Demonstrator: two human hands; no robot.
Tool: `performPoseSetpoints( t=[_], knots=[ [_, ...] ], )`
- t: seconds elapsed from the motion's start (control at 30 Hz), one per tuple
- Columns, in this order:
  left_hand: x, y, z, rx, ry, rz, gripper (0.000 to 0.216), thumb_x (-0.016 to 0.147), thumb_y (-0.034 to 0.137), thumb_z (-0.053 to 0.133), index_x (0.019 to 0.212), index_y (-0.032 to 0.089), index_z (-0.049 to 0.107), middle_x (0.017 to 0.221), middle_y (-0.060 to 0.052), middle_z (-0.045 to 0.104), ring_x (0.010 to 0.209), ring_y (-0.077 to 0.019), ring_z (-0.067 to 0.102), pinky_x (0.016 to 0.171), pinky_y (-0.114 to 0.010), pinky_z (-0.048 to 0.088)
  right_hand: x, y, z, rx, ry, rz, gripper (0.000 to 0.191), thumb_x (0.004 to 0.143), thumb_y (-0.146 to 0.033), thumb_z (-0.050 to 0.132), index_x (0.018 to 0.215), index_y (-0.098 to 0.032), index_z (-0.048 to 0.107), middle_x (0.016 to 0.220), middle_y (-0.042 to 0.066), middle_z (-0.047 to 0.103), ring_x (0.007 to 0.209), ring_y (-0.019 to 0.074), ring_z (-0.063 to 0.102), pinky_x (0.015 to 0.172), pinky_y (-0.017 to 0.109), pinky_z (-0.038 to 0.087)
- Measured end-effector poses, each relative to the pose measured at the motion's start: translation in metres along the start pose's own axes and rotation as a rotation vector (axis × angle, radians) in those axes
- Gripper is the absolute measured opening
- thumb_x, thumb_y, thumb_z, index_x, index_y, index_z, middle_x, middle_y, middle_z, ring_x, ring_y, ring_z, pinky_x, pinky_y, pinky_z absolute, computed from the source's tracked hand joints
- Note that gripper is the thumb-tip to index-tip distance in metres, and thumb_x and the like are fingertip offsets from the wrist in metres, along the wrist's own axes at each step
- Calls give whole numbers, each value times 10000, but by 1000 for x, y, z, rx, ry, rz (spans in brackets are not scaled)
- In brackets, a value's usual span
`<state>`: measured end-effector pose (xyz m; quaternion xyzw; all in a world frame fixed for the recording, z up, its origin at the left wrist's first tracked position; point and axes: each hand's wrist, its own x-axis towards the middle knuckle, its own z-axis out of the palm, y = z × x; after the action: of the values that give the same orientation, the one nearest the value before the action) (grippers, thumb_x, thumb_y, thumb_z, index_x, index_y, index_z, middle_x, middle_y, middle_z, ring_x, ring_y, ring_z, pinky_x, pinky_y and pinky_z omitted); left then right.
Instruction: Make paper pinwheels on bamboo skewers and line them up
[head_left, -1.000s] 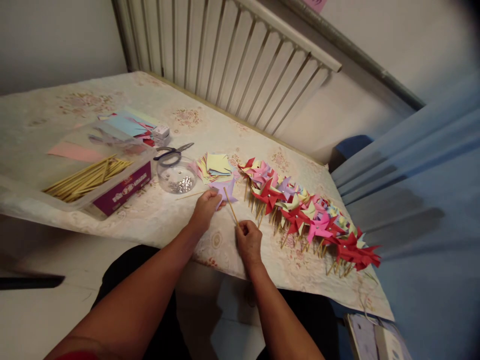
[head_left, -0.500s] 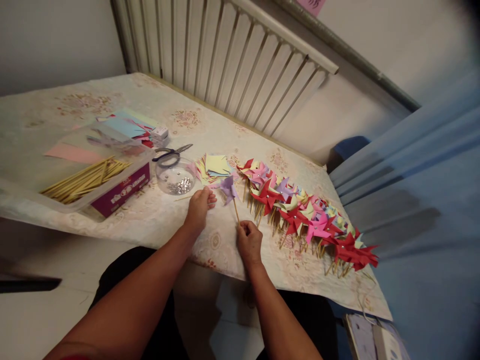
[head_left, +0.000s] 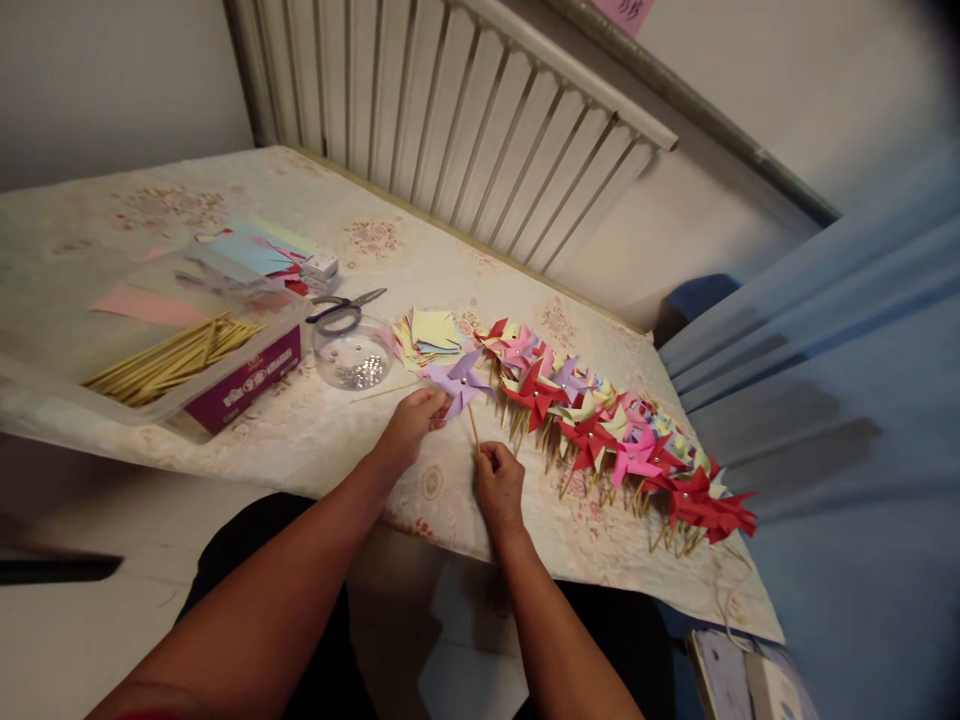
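Observation:
A lavender paper pinwheel (head_left: 463, 384) on a thin wooden stick faces up in front of me. My right hand (head_left: 500, 485) pinches the lower part of its stick between thumb and fingers. At the pinwheel's left edge, my left hand (head_left: 415, 425) has its fingers closed at a blade; the exact contact is partly hidden. Just beyond lies a stack of cut paper squares (head_left: 433, 332), yellow on top. A loose stick (head_left: 382, 393) lies behind my left hand. To the right, rows of finished pinwheels (head_left: 592, 430) in red, pink, purple and yellow rest on the tablecloth.
A round clear dish (head_left: 352, 358) holds small silvery pins. Scissors (head_left: 346, 308) lie behind it. At left, a clear plastic box (head_left: 244, 380) contains wooden sticks (head_left: 172, 355). Coloured sheets (head_left: 255, 250) and small white boxes (head_left: 321, 268) sit farther back, near the radiator (head_left: 450, 130).
My left hand has moved slightly right to the pinwheel, its fingers closing at a blade. The pinwheel head has turned to face me more. My right hand stays in place on the stick.

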<state>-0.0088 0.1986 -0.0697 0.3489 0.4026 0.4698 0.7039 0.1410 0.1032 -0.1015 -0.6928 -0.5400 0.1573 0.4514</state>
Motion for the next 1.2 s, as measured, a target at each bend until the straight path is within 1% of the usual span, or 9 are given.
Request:
performPoseSetpoints(
  t=[0.17,0.37,0.67,0.97,1.2],
  knots=[
    [-1,0,2,35,-7,-6,246,658,359,704,711,158,572,686,32,542,652,-91,517,673,-233,445,0,1,0,2,-3,10,156,794,-276,519,752,-187,640,649,-13,585,618,147,510,623,248,391],
    [1,-5,4,86,-9,9,264,627,364,700,683,149,559,630,43,530,592,-81,494,631,-234,408,0,-2,-1,-8,-9,4,156,792,-272,518,749,-186,641,635,-18,573,602,143,493,609,246,380],
    [3,-12,12,82,-27,-25,271,612,363,715,714,137,604,637,27,582,579,-82,509,639,-241,407,-1,-1,-2,-11,-18,-9,136,790,-244,518,754,-186,636,637,-23,563,607,141,502,617,245,383],
    [4,-15,17,102,-55,-18,244,627,362,687,630,150,566,563,52,520,523,-63,445,570,-218,352,0,-1,-1,-25,-35,-16,142,791,-246,513,768,-187,640,658,-14,588,612,144,512,615,247,387],
    [3,-17,20,110,-53,-8,240,626,351,684,639,149,555,579,60,503,521,-54,438,560,-204,348,0,0,-1,-16,-28,-10,147,796,-256,514,765,-187,641,646,-19,585,593,139,505,601,243,384]
  ],
)
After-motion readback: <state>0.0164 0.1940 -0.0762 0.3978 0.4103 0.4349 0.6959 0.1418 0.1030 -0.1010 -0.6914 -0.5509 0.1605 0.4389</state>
